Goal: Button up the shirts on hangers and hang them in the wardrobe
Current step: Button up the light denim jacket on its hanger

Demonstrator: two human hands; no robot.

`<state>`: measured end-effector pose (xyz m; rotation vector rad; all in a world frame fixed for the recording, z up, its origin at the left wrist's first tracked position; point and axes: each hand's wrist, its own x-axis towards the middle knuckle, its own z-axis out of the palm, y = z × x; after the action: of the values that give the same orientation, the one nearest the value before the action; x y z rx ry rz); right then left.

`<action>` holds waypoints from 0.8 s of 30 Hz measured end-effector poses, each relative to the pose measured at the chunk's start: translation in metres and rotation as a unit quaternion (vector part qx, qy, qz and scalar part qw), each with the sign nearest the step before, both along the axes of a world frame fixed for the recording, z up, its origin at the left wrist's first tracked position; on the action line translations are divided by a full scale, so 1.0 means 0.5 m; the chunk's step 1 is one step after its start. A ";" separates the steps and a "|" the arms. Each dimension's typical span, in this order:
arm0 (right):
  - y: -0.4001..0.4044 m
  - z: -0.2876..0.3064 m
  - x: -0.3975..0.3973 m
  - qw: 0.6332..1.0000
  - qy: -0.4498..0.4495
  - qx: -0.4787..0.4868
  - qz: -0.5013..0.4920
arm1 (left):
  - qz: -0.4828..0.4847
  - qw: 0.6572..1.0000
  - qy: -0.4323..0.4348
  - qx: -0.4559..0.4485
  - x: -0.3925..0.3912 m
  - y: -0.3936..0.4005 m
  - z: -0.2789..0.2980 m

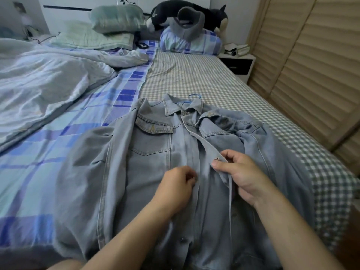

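Observation:
A light blue denim shirt lies front-up on the bed, its collar toward the pillows. The hook of a blue hanger sticks out past the collar. The top collar button looks fastened; below it the front lies open. My right hand pinches the right placket edge at a buttonhole and lifts it. My left hand rests on the left placket with curled fingers pinching the fabric at a button. A dark button shows lower on the placket.
A rumpled pale duvet covers the bed's left side. Pillows and a black-and-white plush sit at the headboard. A nightstand stands at the far right corner. Louvered wooden doors run along the right.

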<state>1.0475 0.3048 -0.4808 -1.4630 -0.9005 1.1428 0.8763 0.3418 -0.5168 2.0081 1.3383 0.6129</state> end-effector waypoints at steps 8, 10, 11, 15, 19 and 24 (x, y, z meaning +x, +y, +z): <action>-0.019 -0.033 -0.066 0.923 -0.382 0.026 0.030 | 0.080 0.987 -0.088 -0.104 -0.010 -0.003 -0.003; -0.012 -0.040 -0.093 0.916 -0.401 0.022 0.021 | 0.097 0.954 -0.187 -0.213 -0.008 -0.003 0.003; -0.007 -0.041 -0.098 0.917 -0.399 0.011 0.022 | 0.100 0.948 -0.200 -0.226 -0.006 -0.003 0.002; 0.006 -0.034 -0.073 0.930 -0.361 -0.047 0.048 | 0.092 0.972 -0.151 -0.152 -0.007 -0.015 -0.013; 0.003 -0.020 -0.021 0.956 -0.275 -0.061 0.085 | 0.063 0.991 -0.097 -0.072 -0.005 -0.027 -0.019; 0.013 -0.027 0.015 0.963 -0.221 -0.075 0.134 | 0.089 0.990 -0.103 -0.031 0.001 -0.037 -0.016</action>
<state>1.0552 0.3112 -0.4943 -1.8023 -1.3780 1.1134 0.8769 0.3235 -0.5248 1.7366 1.4004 0.8256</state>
